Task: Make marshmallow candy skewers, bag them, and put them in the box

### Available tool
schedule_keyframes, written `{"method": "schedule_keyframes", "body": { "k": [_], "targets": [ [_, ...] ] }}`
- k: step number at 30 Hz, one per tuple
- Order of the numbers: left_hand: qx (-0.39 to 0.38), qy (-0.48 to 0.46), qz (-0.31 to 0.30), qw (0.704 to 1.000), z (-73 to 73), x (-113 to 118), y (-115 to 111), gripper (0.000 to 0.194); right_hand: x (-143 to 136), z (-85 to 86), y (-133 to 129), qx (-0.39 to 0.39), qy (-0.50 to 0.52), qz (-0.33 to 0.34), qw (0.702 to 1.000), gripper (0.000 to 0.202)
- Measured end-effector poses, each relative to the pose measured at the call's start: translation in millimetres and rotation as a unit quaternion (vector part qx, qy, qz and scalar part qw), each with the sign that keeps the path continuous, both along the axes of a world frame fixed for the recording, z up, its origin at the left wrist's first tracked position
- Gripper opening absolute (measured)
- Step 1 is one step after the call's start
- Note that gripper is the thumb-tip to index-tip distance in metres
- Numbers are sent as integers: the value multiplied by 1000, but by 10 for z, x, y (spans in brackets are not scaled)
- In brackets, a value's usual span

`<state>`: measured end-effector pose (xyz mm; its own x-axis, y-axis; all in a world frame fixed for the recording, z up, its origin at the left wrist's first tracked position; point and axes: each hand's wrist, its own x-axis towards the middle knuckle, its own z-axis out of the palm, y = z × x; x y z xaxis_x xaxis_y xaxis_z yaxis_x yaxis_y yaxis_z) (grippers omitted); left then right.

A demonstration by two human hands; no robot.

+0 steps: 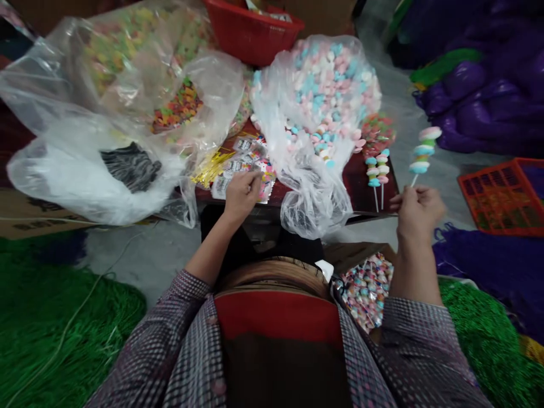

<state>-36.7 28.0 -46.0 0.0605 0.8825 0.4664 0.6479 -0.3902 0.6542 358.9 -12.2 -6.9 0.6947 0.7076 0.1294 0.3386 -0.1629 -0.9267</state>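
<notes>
Nearest the person's lap, below the front edge of the table (357, 190), I see a box of wrapped sweets (368, 289). Over that edge, left of its middle, the left hand (242, 195) is curled above the printed packets (236, 169); I can't tell whether it has pinched one. The right hand (420, 209), just past the front right corner, grips the bare stick of a candy skewer (423, 151), held up over the floor.

That skewer looks light, its puffy pieces soft and easily dented, perhaps a little tacky, and the thin stick fairly stiff. I'd hold it just as they do, low on the stick, and not squeeze the sweets.

Two more skewers (383, 170) lie near the right edge, sticks toward the front, with a bag of red-green sweets (378, 133) behind. A big bag of pastel sweets (327, 85) bulges farther back; the red basin (255, 34) sits beyond, at the far edge.
</notes>
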Motion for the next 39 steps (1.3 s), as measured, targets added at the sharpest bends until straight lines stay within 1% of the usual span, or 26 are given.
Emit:
{"method": "schedule_keyframes", "body": {
  "k": [2,3,5,6,9,11,14,18,21,23,25,28,30,34,36,39],
  "targets": [
    [-3,59,70,996,37,-83,164,27,-212,61,-14,23,35,7,999,10],
    [-11,85,93,992,46,-108,263,26,-338,89,-17,32,56,29,997,10],
    [-42,124,110,985,49,-119,460,23,-618,134,-19,74,120,108,984,21],
    [-65,138,116,982,47,-106,545,22,-762,149,-19,99,146,137,975,27],
    [-124,186,119,967,41,-35,702,26,-1164,169,-17,126,217,198,947,40],
    [-139,193,118,964,42,4,728,22,-1369,166,-18,115,257,229,932,44],
    [-144,182,122,965,53,19,714,15,-1556,155,-29,89,288,268,915,45],
    [-152,167,119,967,77,-23,706,23,-1659,165,-46,68,336,307,888,45],
    [-121,99,120,980,105,-76,711,22,-1724,187,-18,43,372,334,865,42],
    [-83,28,95,992,141,-111,686,18,-1787,196,35,24,380,346,857,37],
    [-47,-50,46,997,199,-129,616,16,-1869,201,109,11,382,340,859,29],
    [-31,-142,-19,989,308,-98,426,19,-2006,215,209,0,374,316,872,20],
    [-29,-164,-46,985,373,-44,278,23,-2089,228,238,-4,366,317,875,24],
    [-36,-191,-87,977,437,76,52,31,-2197,234,215,-10,350,360,865,39],
    [-59,-202,-96,973,445,103,-11,31,-2216,227,196,-9,325,363,873,41],
    [-124,-211,-111,963,452,77,-73,26,-2202,221,183,9,291,345,892,40]
  ]
}}
